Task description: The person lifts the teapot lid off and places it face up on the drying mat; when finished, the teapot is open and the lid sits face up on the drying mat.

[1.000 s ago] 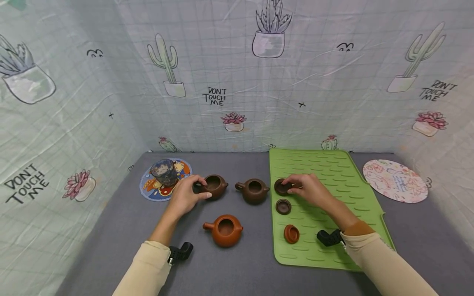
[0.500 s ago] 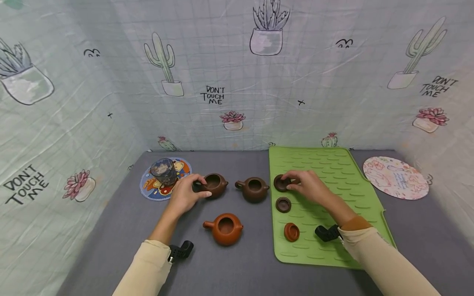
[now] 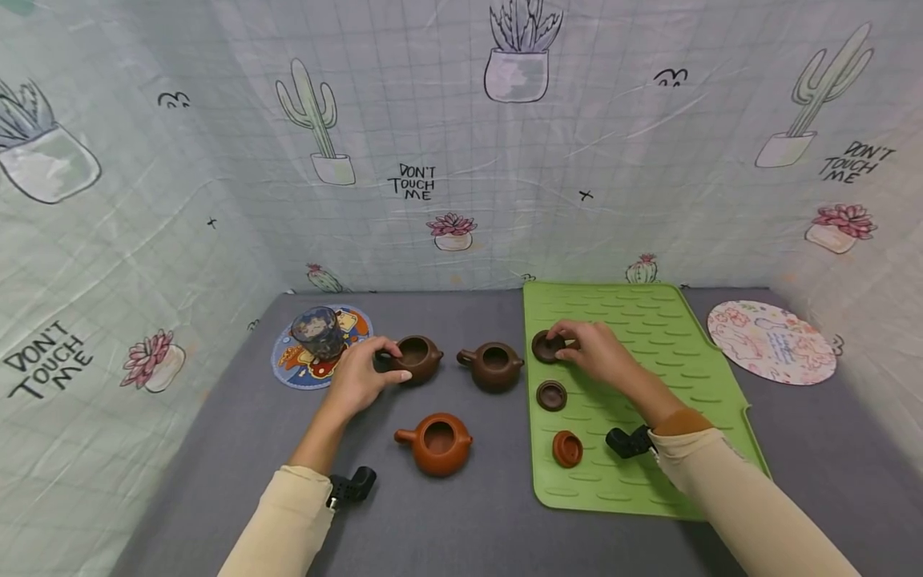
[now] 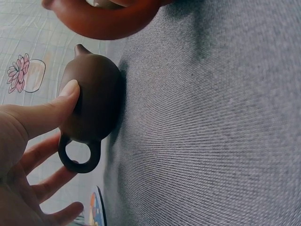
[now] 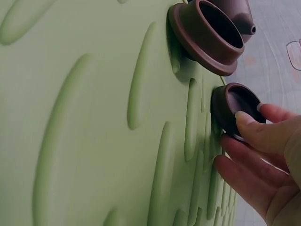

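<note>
My left hand (image 3: 360, 375) grips a small dark brown teapot (image 3: 429, 362) that stands lidless on the grey cloth. In the left wrist view, the thumb presses the side of this teapot (image 4: 96, 101), and its ring handle points back toward the other fingers. My right hand (image 3: 600, 353) pinches a dark round lid (image 3: 546, 346) by its edge between thumb and forefinger, at the left side of the green mat (image 3: 634, 473). The right wrist view shows this lid (image 5: 230, 106) lying hollow side up. A second dark lid (image 3: 551, 396) and a reddish-orange lid (image 3: 567, 449) lie nearer on the mat.
A second dark teapot (image 3: 495, 378) stands between the hands, and a reddish-orange teapot (image 3: 443, 453) sits closer to the front. Far left, a drinking glass (image 3: 317, 332) stands on a colourful round mat (image 3: 292, 370). A pink-patterned oval mat (image 3: 771, 340) lies far right.
My right hand has shifted the pinched lid slightly away toward the back of the green mat. The left hand keeps its grip on the teapot in the same place.
</note>
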A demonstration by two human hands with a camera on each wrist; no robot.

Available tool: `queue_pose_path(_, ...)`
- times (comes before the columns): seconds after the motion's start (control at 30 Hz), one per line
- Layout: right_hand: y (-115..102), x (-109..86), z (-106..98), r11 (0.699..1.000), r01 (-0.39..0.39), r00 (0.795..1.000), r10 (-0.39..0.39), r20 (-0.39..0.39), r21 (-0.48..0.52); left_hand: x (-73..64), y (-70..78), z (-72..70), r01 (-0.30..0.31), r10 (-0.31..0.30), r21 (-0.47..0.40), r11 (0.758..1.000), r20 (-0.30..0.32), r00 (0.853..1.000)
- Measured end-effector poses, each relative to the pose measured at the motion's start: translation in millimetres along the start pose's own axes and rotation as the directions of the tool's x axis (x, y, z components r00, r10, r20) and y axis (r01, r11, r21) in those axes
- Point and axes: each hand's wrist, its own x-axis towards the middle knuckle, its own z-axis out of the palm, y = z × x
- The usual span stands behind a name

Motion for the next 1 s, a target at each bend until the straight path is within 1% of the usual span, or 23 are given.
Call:
queue_pose_path(0.17,-2.9,1.1,-1.1,0.999,-0.034,0.999,0.034,0.004,0.005,0.7,1.5,-2.3,0.009,-0.009,0.013,1.000,0.002,1.000)
queue_pose_path(0.3,-3.2,-0.1,-2.4,0.999,-0.049,0.999,0.049,0.014,0.005,1.4,2.4,-2.4,0.019,-0.019,0.006,1.000,0.012,1.000)
queue_pose_path(1.0,0.1,0.3,-2.7,0.992,-0.114,0.991,0.110,0.077,0.046,-0.7,-0.1,-0.5,0.015,-0.015,-0.003,1.000,0.007,1.000)
